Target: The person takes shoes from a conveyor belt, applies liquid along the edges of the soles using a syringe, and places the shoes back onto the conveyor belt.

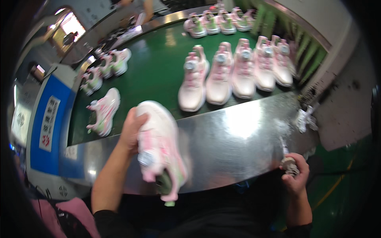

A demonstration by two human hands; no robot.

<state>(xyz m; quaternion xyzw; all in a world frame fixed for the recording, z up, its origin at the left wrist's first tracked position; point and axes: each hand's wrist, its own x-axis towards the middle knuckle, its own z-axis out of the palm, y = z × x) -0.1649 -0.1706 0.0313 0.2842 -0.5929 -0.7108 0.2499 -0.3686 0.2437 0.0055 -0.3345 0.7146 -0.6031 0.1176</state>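
Note:
My left hand (pixel 131 129) is closed round the toe end of a white and pink sneaker (pixel 160 131). The shoe is tilted over the metal edge, its heel opening toward me and a round dial on its tongue. At the right, my right hand (pixel 297 174) grips a slim tool (pixel 289 164) by a lumpy, greyish handle that looks wrapped. A thin pale tip points away from me; its exact kind is unclear. Beyond my left hand, another pink sneaker (pixel 106 113) lies on its side on the green belt.
Several matching sneakers (pixel 218 83) stand in a row along the belt (pixel 158 55), with more (pixel 226 23) behind them. Others (pixel 115 63) lie at the left. A metal ledge (pixel 222 150) runs in front. A blue and white machine panel (pixel 49 123) flanks it, and crumpled white material (pixel 304 119) sits right.

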